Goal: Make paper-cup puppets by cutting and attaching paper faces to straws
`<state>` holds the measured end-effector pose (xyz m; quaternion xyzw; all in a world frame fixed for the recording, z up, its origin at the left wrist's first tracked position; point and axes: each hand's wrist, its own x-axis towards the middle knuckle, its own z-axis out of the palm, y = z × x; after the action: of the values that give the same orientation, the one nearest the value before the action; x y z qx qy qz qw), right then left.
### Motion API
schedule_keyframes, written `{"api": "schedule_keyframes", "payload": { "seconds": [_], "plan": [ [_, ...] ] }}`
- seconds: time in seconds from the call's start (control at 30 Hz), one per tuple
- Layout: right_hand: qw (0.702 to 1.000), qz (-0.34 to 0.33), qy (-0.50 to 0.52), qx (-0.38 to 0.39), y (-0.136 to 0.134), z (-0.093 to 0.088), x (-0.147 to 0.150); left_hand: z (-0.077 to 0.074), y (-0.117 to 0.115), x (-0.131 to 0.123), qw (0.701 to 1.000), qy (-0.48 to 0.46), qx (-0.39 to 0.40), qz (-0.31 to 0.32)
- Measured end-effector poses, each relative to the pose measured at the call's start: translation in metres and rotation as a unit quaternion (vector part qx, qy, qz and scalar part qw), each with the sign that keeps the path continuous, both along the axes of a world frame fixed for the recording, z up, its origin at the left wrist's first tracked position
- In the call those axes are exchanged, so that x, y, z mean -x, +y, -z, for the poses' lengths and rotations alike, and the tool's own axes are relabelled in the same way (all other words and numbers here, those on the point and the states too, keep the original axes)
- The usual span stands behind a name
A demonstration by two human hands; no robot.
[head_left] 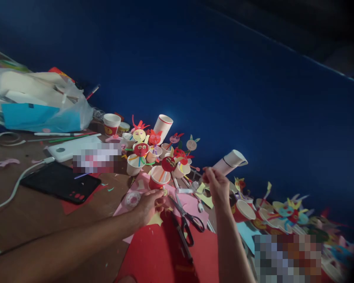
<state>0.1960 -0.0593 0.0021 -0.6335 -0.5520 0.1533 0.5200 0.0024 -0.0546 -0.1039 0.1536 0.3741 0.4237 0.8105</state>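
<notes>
My left hand (151,205) is closed in a pinch, with a small yellowish piece of paper (165,192) at its fingertips. Just beyond it stands a red-and-white paper cup (159,177) with a red paper face (168,164) rising from it. My right hand (217,184) is raised with fingers pressed together near a white flask (229,162); whatever they may hold is too small to make out. Scissors (186,218) lie between my forearms on red paper (153,251) and pink paper (194,206). A tape roll (133,199) rests beside my left wrist.
Several cups with paper-faced figures (141,149) stand at the back, with stacked cups (163,127) behind. More figures (293,212) crowd the right. On the left are a black phone (60,182), a white power bank (73,147), a cable (16,188) and a plastic bag (41,102).
</notes>
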Motion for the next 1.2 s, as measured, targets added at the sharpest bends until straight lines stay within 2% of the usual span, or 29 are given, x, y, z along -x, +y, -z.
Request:
{"api": "schedule_keyframes", "payload": {
  "seconds": [0.07,0.17,0.23,0.3,0.4,0.57,0.63,0.7,0.8,0.87,0.97,1.0,1.1,1.2],
  "plan": [
    [0.995,-0.040,-0.055,0.074,-0.024,0.012,0.000,-0.002,0.000,0.001,1.000,-0.009,-0.010,0.002],
    [0.974,-0.071,-0.132,0.171,-0.063,0.040,-0.003,-0.007,0.000,0.003,1.000,-0.020,-0.021,0.005],
    [0.916,-0.068,-0.284,0.273,-0.082,0.056,-0.005,-0.011,-0.001,0.004,0.999,-0.022,-0.023,0.007],
    [0.870,-0.065,-0.361,0.330,-0.091,0.066,-0.006,-0.015,-0.003,0.005,0.999,-0.022,-0.025,0.007],
    [0.840,-0.059,-0.400,0.362,-0.090,0.069,-0.003,-0.022,-0.003,0.008,0.999,-0.023,-0.029,-0.002],
    [0.839,-0.067,-0.415,0.345,-0.085,0.058,0.002,-0.033,0.000,0.013,0.999,-0.026,-0.033,-0.024],
    [0.859,-0.070,-0.384,0.332,-0.086,0.055,-0.002,-0.038,0.002,0.014,0.998,-0.032,-0.039,-0.030],
    [0.896,-0.075,-0.307,0.313,-0.089,0.055,-0.010,-0.044,0.005,0.015,0.997,-0.044,-0.056,-0.035],
    [0.959,-0.072,-0.126,0.242,-0.093,0.058,-0.018,-0.058,0.009,0.015,0.994,-0.060,-0.077,-0.042],
    [0.982,-0.085,0.015,0.171,-0.094,0.062,-0.017,-0.069,0.012,0.015,0.994,-0.066,-0.078,-0.046],
    [0.971,-0.162,0.147,0.095,-0.092,0.065,0.001,-0.082,0.016,0.011,0.993,-0.069,-0.074,-0.060],
    [0.964,-0.194,0.160,0.082,-0.091,0.065,0.010,-0.085,0.017,0.008,0.993,-0.069,-0.069,-0.067],
    [0.953,-0.234,0.181,0.064,-0.083,0.063,0.042,-0.088,0.022,0.000,0.992,-0.075,-0.050,-0.086],
    [0.948,-0.243,0.187,0.083,-0.074,0.062,0.066,-0.086,0.027,-0.006,0.992,-0.080,-0.036,-0.091]
  ]
}}
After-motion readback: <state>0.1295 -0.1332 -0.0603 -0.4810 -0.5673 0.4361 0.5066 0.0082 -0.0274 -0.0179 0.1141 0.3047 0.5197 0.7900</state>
